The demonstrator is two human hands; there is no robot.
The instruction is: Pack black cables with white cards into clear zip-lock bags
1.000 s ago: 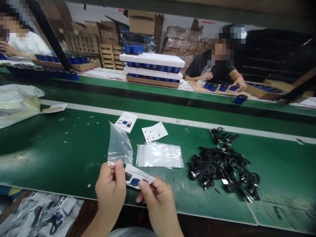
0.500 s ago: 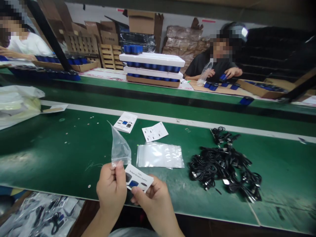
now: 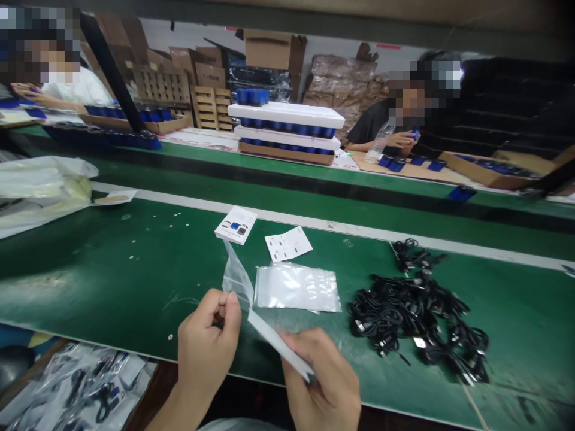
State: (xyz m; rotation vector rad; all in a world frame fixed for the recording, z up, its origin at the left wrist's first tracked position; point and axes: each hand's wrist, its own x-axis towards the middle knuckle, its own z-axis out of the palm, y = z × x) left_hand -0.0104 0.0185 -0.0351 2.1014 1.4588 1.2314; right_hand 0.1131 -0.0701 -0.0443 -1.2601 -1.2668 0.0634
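Note:
Between thumb and fingers, my left hand (image 3: 210,335) pinches a clear plastic bag (image 3: 238,278) that stands up above the fingertips. My right hand (image 3: 323,371) grips a folded printed leaflet (image 3: 276,341), turned edge-on, its far end at the bag's lower edge; whether it is inside the bag I cannot tell. Just beyond lies a stack of clear plastic bags (image 3: 297,288). Behind it are a loose leaflet (image 3: 288,243) and a pile of leaflets (image 3: 236,225). Coiled black cables (image 3: 417,317) lie heaped to the right.
A box of bagged cables (image 3: 76,389) sits below the green table's edge (image 3: 135,350) at left. A white plastic bag (image 3: 40,191) lies far left. Across the bench, two people handle blue items beside stacked trays (image 3: 287,129).
My right hand has turned the leaflet from face-up to edge-on and brought its end against the bag. The bag has shifted slightly right. The person at right has raised a blue item.

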